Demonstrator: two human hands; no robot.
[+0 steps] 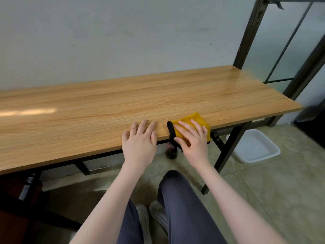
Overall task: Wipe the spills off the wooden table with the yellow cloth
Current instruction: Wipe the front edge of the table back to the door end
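Folded yellow cloth with black trim [193, 122] is sitting at the near edge of the light wooden tabletop [105, 110], part overhanging. Right hand [192, 138] is pressing it flat, fingers spread, not gripping. Left hand [139, 138] is resting open and empty just left. Risk: a pull nearward is dragging the cloth off the edge. Spills aren't discernible, glare is masking them. Dark object under the table is unidentifiable.

R hand [192, 138] lies flat on the yellow cloth [195, 120], fingers spread, at the near edge of the wooden table [105, 106]. The cloth has a black edge & hangs a bit over the side. L hand [139, 141] rests flat on the wood just beside it. A white tub [255, 147] sits on the floor under the table's right end.
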